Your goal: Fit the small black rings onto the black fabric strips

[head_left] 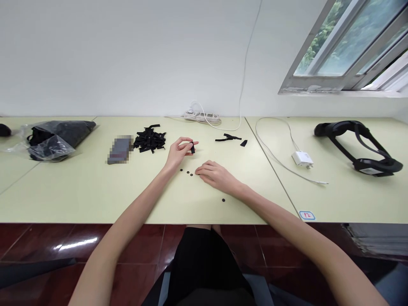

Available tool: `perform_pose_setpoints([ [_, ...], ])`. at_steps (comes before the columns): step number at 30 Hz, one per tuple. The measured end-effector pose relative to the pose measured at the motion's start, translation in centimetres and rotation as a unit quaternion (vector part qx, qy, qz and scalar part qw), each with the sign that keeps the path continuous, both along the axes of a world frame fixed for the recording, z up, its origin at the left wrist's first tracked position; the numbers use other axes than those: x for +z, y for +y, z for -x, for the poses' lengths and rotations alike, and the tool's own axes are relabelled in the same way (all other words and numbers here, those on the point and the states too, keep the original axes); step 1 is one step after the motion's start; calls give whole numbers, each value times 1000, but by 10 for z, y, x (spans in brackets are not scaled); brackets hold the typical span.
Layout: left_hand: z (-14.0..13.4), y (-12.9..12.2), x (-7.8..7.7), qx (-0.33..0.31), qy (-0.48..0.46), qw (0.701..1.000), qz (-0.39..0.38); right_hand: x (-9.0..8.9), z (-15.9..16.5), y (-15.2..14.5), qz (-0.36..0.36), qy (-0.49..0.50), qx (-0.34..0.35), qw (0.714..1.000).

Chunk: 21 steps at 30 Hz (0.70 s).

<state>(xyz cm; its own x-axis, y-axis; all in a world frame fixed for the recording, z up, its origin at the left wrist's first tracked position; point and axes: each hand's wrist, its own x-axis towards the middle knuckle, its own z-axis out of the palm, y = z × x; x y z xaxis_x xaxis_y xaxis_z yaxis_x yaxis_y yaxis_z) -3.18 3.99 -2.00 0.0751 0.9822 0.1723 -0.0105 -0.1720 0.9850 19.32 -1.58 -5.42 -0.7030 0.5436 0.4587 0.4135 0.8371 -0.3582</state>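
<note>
At the centre of the frame, held a black strip (193, 148) roughly upright in the left hand (178, 152), pinched between thumb and fingers almost closed together. Just below and to the right, placed the right hand (216, 175) low over the surface (95, 191), fingers bunched and curled downward; could not tell of anything gripped beneath those fingertips, hidden from view.

Between and below the hands, showed a black disc (181, 170) and two rings (191, 174), the closer ring just beside the right fingertips. Farther down, below the right wrist, showed a lone disc (223, 199). Left of centre, had a heap of strips (149, 140) beside a blurred grey thing (119, 151); right of centre, loose strips (228, 137) and a short piece (244, 143). At far left, included a bag (68, 146); at far right, a charger (302, 159) and a headset (357, 165).

Risked nudging the rings out of place, through fingers so near. Risked sweeping the lone disc away too, through a careless drag of the right wrist. Seemed liable to let the strip twist or slip, from so narrow a pinch.
</note>
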Motion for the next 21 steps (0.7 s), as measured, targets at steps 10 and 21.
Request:
perform_pose_setpoints([
  [10, -16, -17, 10, -52, 23, 997, -46, -2, -5, 5, 21, 32, -43, 998],
  [21, -19, -23, 13, -92, 62, 991, -79, -2, -4, 8, 3, 14, -63, 998],
])
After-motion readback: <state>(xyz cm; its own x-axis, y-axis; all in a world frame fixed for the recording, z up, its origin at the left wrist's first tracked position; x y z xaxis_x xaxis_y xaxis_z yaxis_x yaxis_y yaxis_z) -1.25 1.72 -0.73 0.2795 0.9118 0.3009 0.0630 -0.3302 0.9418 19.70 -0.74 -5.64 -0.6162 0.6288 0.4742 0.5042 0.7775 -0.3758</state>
